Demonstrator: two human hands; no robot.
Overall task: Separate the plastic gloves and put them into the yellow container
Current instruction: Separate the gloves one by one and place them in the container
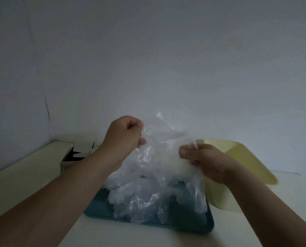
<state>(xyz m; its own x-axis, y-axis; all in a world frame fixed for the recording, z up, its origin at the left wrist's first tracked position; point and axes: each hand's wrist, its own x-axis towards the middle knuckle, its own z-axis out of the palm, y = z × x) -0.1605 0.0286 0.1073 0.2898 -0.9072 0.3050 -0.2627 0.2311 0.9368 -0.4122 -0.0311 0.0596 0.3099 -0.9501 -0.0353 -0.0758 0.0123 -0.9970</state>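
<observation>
- Both forearms reach in from the bottom corners. The left hand (123, 138), at 11 o'clock of the heap, has thumb and fingers curled, pinching a thin sheet of film.
- The right hand (205, 163), at 2 o'clock of the heap, pinches another fold between thumb and curled fingers.
- The plastic gloves (148, 189) form a tangled clear heap, partly lifted, with the rest lying on a teal tray (193, 223) at 6 o'clock.
- The yellow container (241, 157) sits at 3 o'clock, just beside the tray.
- Done well, the hands would draw apart slowly and sideways, so clinging layers peel off rather than stretch. Check that a single glove has come free, then carry it toward 3 o'clock.
</observation>
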